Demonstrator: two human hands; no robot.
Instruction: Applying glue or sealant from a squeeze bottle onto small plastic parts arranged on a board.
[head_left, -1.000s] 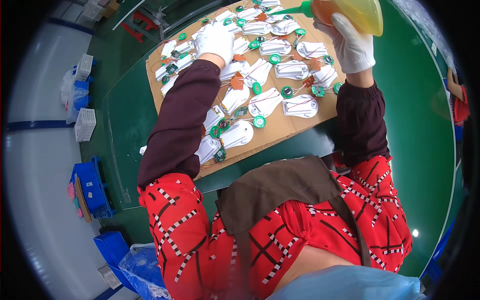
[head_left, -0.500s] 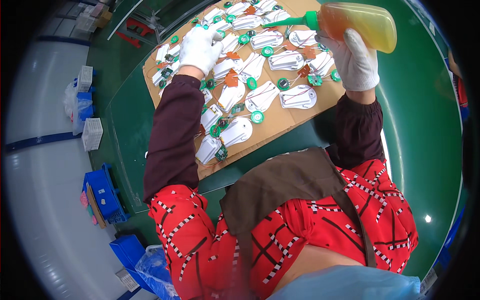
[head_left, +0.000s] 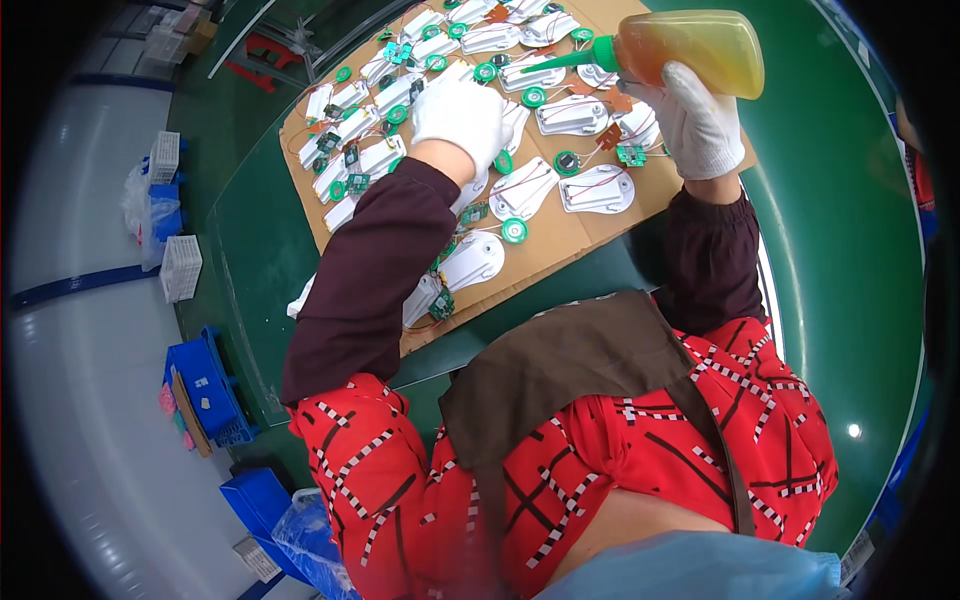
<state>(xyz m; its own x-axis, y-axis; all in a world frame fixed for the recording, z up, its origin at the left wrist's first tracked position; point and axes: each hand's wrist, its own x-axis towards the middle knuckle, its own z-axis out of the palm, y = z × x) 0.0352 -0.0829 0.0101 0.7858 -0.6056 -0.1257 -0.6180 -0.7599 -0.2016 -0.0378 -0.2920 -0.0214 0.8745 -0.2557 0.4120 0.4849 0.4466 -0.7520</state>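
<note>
My right hand (head_left: 693, 122), in a white glove, is wrapped round a squeeze bottle (head_left: 700, 50) of yellow-orange liquid. Its long green nozzle (head_left: 562, 63) points left over the parts. Among white plastic housings, my gloved left hand (head_left: 462, 120) is low over the middle of the cardboard sheet (head_left: 570, 235); its fingers are mostly hidden behind the back of the hand. Each nearby housing (head_left: 524, 190) carries thin wires, and round green discs (head_left: 514, 231) lie beside them. A small green circuit board (head_left: 630, 155) and a brown piece (head_left: 608, 139) rest below the bottle.
The cardboard lies on a green table (head_left: 830, 250) that curves round my right side. On the left of the floor are a blue crate (head_left: 205, 385), a white basket (head_left: 181, 268) and a blue bin (head_left: 262, 510) with clear plastic. A red stool (head_left: 262, 62) stands at the far left.
My left hand has moved right and a little nearer, uncovering a teal circuit board and housings at the far left. The right hand and bottle have shifted slightly left.
</note>
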